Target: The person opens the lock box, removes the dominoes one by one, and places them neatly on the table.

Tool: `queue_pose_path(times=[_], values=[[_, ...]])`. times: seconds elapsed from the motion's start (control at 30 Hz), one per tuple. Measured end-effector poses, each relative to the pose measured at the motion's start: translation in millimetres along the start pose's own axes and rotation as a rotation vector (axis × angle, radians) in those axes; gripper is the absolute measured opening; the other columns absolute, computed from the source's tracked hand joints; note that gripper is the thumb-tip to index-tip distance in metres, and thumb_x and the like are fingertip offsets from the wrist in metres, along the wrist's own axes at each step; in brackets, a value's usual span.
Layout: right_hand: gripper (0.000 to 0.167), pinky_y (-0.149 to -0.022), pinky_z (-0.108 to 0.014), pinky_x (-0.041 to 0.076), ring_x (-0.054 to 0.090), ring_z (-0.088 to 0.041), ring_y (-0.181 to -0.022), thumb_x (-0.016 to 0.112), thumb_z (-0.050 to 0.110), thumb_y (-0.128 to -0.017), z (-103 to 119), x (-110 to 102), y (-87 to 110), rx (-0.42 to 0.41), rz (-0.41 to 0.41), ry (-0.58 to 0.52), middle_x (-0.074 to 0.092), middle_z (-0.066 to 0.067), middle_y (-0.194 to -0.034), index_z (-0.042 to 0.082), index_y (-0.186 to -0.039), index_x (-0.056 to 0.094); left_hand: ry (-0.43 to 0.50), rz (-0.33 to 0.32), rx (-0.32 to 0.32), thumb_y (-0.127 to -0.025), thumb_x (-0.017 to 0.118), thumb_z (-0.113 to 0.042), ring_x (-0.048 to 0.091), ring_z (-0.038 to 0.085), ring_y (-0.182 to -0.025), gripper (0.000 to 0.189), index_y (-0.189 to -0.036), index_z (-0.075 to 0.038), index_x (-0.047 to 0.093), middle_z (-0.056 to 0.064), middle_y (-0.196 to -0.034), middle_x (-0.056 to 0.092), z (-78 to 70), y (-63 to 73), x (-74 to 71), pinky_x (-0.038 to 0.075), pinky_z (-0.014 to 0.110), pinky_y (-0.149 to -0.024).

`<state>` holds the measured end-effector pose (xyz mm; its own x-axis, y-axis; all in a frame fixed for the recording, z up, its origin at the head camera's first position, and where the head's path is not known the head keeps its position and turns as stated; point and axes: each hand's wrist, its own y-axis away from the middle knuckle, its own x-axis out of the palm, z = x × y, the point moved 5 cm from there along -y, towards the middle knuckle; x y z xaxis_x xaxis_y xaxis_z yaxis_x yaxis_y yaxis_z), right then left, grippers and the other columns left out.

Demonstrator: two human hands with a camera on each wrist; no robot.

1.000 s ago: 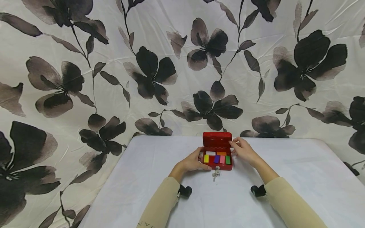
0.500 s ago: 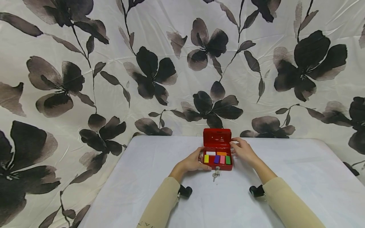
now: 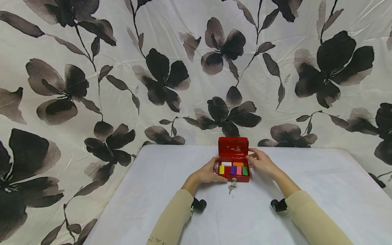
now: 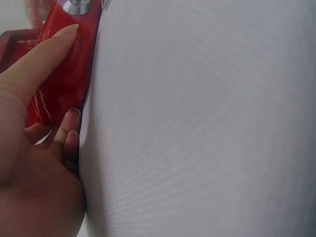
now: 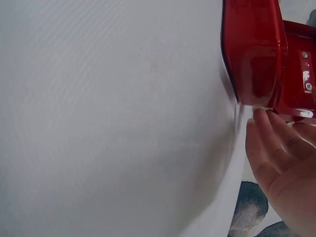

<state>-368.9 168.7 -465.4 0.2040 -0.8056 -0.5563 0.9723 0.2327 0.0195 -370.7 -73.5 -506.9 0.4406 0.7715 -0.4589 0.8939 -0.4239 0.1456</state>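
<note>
A small red metal cash box (image 3: 227, 179) stands near the far edge of the table, its lid (image 3: 233, 147) raised upright. Inside lie several coloured blocks, among them a yellow block (image 3: 222, 169), a purple block (image 3: 233, 170), a pink block (image 3: 239, 170) and a green block (image 3: 245, 170). Keys (image 3: 231, 188) hang from the lock at the front. My left hand (image 3: 206, 173) grips the box's left front corner, thumb along the front wall, fingers curled at the side. My right hand (image 3: 261, 162) is at the right side by the hinge, its fairly straight fingertips (image 5: 261, 109) at the wall.
The box rests on a white-covered table (image 3: 232, 221). Behind it hangs a white cloth (image 3: 180, 20) printed with dark flowers. A white block (image 3: 226, 164) and an orange block (image 3: 238, 164) lie along the box's back.
The lid has swung a little further back and up. My right hand's fingers have slipped slightly down from the lid's edge. My left hand stays on the box.
</note>
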Motion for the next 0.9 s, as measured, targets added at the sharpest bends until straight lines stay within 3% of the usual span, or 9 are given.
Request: queue_pose_path(times=[0.2,0.4,0.57,0.9], values=[[0.053,-0.095,-0.051,0.055,0.063,-0.039,-0.112,0.057,0.023,-0.105,6,-4,5.3,-0.054,-0.001,0.127,0.059,-0.029,-0.134,-0.007,-0.146,0.044,0.005,-0.004,-0.015,-0.078,0.091,-0.027,0.050,0.020,-0.115,0.096,-0.155,-0.020,0.034,0.004,-0.113,0.057,0.6,0.4,-2.3,0.053,0.040,-0.096],[0.044,-0.087,-0.047,0.057,0.063,-0.033,-0.101,0.066,0.021,-0.099,12,-9,10.0,-0.100,-0.075,0.262,0.066,-0.023,-0.121,-0.008,-0.131,0.057,0.005,-0.002,-0.013,-0.080,0.090,-0.027,0.049,0.020,-0.117,0.095,-0.155,-0.018,0.033,0.004,-0.114,0.056,1.1,0.3,-2.2,0.052,0.041,-0.100],[0.036,-0.086,-0.047,0.058,0.064,-0.032,-0.098,0.071,0.017,-0.096,19,-10,14.8,-0.143,-0.099,0.305,0.069,-0.021,-0.114,-0.007,-0.122,0.063,-0.007,-0.005,-0.015,-0.079,0.090,-0.027,0.049,0.020,-0.117,0.096,-0.155,-0.018,0.033,0.004,-0.115,0.056,0.4,1.1,-2.1,0.052,0.043,-0.101],[0.044,-0.091,-0.050,0.056,0.061,-0.036,-0.107,0.079,0.010,-0.089,31,0,18.5,-0.249,0.042,0.354,0.068,-0.019,-0.118,-0.006,-0.127,0.064,-0.019,0.000,-0.006,-0.079,0.090,-0.030,0.050,0.020,-0.113,0.097,-0.156,-0.019,0.032,0.004,-0.112,0.056,2.2,-1.2,-0.5,0.052,0.040,-0.096]])
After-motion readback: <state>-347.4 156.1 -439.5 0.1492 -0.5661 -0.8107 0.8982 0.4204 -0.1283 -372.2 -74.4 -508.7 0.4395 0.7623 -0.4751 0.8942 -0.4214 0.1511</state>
